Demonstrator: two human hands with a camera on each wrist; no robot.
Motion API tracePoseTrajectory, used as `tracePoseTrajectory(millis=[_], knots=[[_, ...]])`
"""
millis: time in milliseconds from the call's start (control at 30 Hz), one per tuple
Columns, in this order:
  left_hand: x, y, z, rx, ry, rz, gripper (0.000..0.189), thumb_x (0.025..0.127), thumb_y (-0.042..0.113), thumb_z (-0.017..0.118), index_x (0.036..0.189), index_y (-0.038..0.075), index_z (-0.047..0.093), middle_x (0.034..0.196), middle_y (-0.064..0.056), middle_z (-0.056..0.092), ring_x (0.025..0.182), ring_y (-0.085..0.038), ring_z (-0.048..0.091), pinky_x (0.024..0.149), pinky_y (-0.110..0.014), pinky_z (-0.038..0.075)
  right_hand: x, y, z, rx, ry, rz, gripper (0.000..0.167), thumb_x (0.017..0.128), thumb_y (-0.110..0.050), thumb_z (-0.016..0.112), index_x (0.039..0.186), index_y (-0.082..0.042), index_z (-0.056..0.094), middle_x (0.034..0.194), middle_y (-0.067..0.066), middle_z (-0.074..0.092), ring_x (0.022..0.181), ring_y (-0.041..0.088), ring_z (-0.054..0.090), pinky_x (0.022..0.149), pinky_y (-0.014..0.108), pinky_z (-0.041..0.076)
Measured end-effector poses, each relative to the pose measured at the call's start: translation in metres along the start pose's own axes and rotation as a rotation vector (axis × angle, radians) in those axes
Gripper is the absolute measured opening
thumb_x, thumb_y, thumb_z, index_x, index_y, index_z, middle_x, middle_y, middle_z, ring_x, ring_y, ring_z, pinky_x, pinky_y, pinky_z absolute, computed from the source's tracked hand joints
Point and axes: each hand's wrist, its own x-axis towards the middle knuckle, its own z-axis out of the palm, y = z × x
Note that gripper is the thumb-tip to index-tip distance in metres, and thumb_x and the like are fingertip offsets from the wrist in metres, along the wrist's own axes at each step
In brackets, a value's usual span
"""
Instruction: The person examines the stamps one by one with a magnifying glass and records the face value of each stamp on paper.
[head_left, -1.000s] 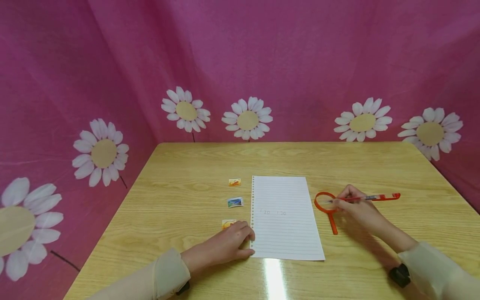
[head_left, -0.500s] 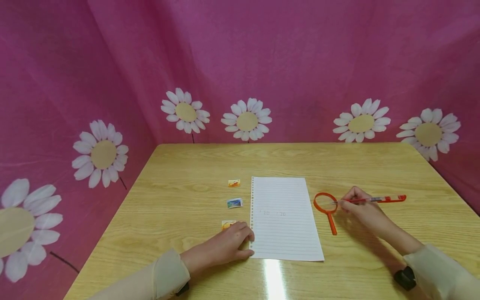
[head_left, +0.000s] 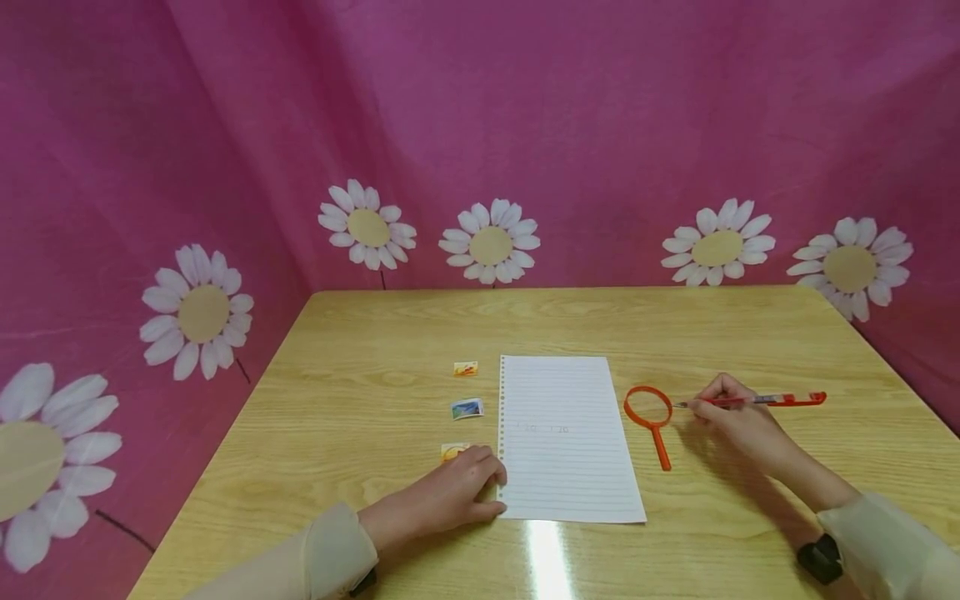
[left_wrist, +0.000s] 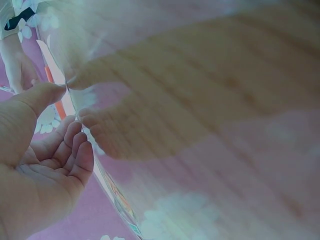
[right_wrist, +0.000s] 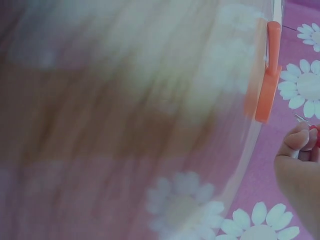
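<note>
In the head view my right hand (head_left: pixel 742 423) pinches a red pen (head_left: pixel 798 400), its tip pointing left. Just left of that tip lies a red magnifying glass (head_left: pixel 658 435), apart from the hand. My left hand (head_left: pixel 453 492) rests with loosely bent fingers at the left edge of a lined sheet of paper (head_left: pixel 566 479), which bears faint handwritten marks. Partly under that hand is a yellow stamp (head_left: pixel 452 451). The left wrist view shows the left fingertips (left_wrist: pixel 85 152) touching down at the tabletop. In the right wrist view the pen tip (right_wrist: pixel 299 118) pokes out past the fingers.
A blue picture stamp (head_left: pixel 468 408) and another yellow stamp (head_left: pixel 466 368) lie left of the paper on the wooden table (head_left: pixel 360 358). Behind the table hangs a pink curtain (head_left: pixel 585 125) with large white daisies.
My right hand has moved right with the pen, away from the magnifying glass, whose ring the pen tip overlapped earlier. The left hand stays on the paper's edge.
</note>
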Motion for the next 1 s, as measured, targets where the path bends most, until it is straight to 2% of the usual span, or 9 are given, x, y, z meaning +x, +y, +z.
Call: tracePoseTrajectory(millis=[133, 333, 600, 800, 1000], knots=[[0.000, -0.001, 0.002, 0.001, 0.001, 0.001, 0.023, 0.090, 0.027, 0.071, 0.101, 0.008, 0.063, 0.096, 0.002, 0.056, 0.087, -0.006, 0.044, 0.081, -0.019, 0.045, 0.000, 0.003, -0.003, 0.000, 0.007, -0.006, 0.010, 0.097, -0.008, 0.057, 0.092, -0.002, 0.052, 0.074, -0.013, 0.060, 0.064, 0.005, 0.049, 0.056, 0.025, 0.041], [0.000, -0.001, 0.003, 0.015, -0.010, -0.019, 0.023, 0.090, 0.029, 0.070, 0.102, 0.010, 0.064, 0.097, 0.003, 0.056, 0.087, -0.004, 0.044, 0.082, -0.017, 0.044, -0.001, 0.005, -0.008, -0.053, 0.038, 0.041, 0.008, 0.098, -0.011, 0.057, 0.092, -0.006, 0.054, 0.073, -0.015, 0.060, 0.064, 0.004, 0.050, 0.056, 0.023, 0.042], [0.000, 0.000, 0.002, 0.021, -0.011, -0.022, 0.023, 0.090, 0.029, 0.070, 0.101, 0.010, 0.063, 0.098, 0.003, 0.057, 0.087, -0.004, 0.044, 0.082, -0.017, 0.045, -0.001, 0.002, -0.009, -0.022, 0.049, 0.045, 0.010, 0.098, -0.015, 0.058, 0.092, -0.009, 0.052, 0.073, -0.014, 0.061, 0.062, 0.005, 0.050, 0.054, 0.024, 0.042], [0.000, 0.000, 0.002, 0.022, 0.003, -0.009, 0.023, 0.089, 0.027, 0.072, 0.100, 0.009, 0.063, 0.097, 0.002, 0.057, 0.087, -0.006, 0.044, 0.081, -0.018, 0.045, -0.002, 0.001, -0.011, -0.081, 0.065, 0.059, 0.015, 0.099, -0.024, 0.059, 0.103, -0.012, 0.050, 0.081, -0.019, 0.060, 0.068, 0.002, 0.057, 0.058, 0.023, 0.047], [0.000, 0.000, 0.002, 0.037, -0.003, -0.019, 0.023, 0.090, 0.029, 0.071, 0.101, 0.010, 0.064, 0.098, 0.003, 0.057, 0.087, -0.005, 0.044, 0.082, -0.017, 0.045, -0.003, 0.001, -0.014, -0.144, 0.070, 0.008, 0.016, 0.097, -0.026, 0.061, 0.112, -0.019, 0.061, 0.089, -0.026, 0.061, 0.071, 0.001, 0.055, 0.057, 0.023, 0.045]])
